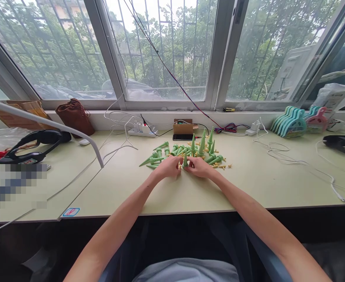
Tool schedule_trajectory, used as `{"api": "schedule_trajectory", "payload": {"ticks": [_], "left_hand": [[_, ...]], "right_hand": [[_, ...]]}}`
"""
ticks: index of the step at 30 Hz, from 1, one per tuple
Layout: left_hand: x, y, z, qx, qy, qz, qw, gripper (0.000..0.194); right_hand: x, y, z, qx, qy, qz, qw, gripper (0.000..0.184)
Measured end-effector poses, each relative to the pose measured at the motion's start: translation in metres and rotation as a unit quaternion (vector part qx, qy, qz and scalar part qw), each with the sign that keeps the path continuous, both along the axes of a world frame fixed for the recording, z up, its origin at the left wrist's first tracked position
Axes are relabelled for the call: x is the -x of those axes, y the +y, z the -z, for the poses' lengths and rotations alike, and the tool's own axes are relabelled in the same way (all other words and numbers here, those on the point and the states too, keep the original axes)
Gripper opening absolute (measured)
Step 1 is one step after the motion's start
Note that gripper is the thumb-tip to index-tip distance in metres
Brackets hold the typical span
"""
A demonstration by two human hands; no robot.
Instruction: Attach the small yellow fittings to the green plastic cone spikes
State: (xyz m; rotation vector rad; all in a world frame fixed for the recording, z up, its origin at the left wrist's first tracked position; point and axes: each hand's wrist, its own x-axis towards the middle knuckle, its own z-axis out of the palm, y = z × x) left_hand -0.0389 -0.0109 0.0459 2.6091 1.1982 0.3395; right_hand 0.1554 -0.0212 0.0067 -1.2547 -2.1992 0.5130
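My right hand point(200, 167) is closed around the lower part of a green plastic watering spike point(185, 159), which stands upright with its point up. Just left of it, my left hand point(170, 166) is pinched, and a small yellow plastic piece point(179, 167) shows at its fingertips. Behind both hands spreads a pile of green spikes point(157, 159), mostly lying on their sides. Several upright green spikes point(202, 144) stand behind my right hand. Small yellow pieces point(221, 166) lie scattered among them and to the right. My fingers hide part of the pile.
Behind the pile are a phone point(184, 137), a small cardboard box point(183, 128) and a power strip point(143, 130). White cables point(301, 161) run over the right side of the desk point(248, 188). Headphones point(34, 145) lie at left, below a white curved bar point(57, 125). Teal hangers point(289, 121) stand at back right.
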Motion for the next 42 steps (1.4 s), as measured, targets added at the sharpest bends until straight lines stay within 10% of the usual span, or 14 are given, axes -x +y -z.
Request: {"api": "schedule_trajectory", "payload": {"ticks": [42], "left_hand": [[-0.006, 0.011, 0.011, -0.02, -0.146, -0.05, 0.988, 0.028]], "right_hand": [[-0.001, -0.001, 0.0, 0.052, 0.017, -0.063, 0.997, 0.016]]}}
